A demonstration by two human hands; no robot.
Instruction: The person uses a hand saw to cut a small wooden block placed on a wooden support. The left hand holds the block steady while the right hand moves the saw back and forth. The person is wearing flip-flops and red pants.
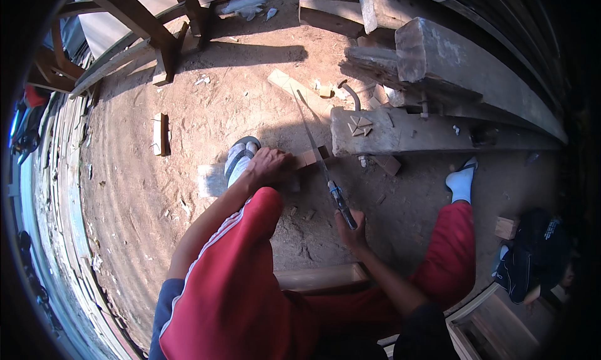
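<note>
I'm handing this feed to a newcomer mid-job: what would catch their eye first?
Probably the red trousers, large in the lower middle. Next, the long saw near the centre, its handle in the right hand, its blade crossing a small wooden piece that the left hand holds. Then the thick timbers at upper right, with small triangular pieces lying on one.

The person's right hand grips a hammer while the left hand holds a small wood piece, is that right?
Not quite: the right hand grips a saw, not a hammer, as the head view shows. The left hand does hold a small wood piece.
</note>
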